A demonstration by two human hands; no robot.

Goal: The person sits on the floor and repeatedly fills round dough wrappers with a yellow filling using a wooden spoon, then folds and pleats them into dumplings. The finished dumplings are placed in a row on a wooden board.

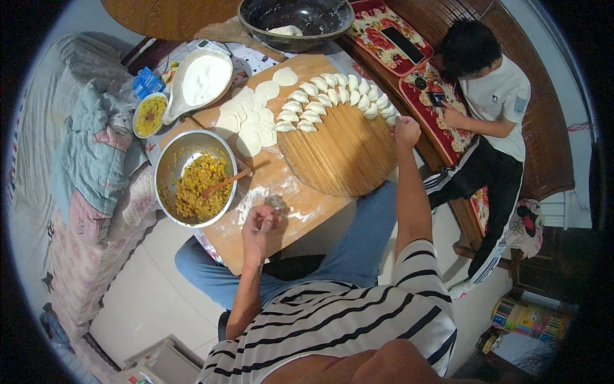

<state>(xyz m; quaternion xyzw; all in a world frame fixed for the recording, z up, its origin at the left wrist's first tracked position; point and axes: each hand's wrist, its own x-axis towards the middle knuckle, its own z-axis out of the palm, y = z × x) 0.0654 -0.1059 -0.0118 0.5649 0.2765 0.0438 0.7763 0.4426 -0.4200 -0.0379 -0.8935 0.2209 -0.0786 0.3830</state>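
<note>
My right hand (407,131) pinches a folded dumpling (392,119) at the right rim of a round slatted board (343,153). Two curved rows of dumplings (331,80) line that board's far side. Above the floured wooden work board (273,235), my left hand (260,225) hovers with loosely curled fingers and nothing visible in it. Left of it stands a steel bowl (161,168) of yellowish chopped filling (204,185), a wooden spoon (228,184) resting in it. Overlapping round dough wrappers (249,120) lie between this bowl and the dumplings.
A bowl of flour (206,79) and a small bowl of yellow food (149,115) stand at the left. Behind is a dark basin (326,41) with dough (287,30). On the right, a person (499,96) sits on a wooden bench with a phone (436,99).
</note>
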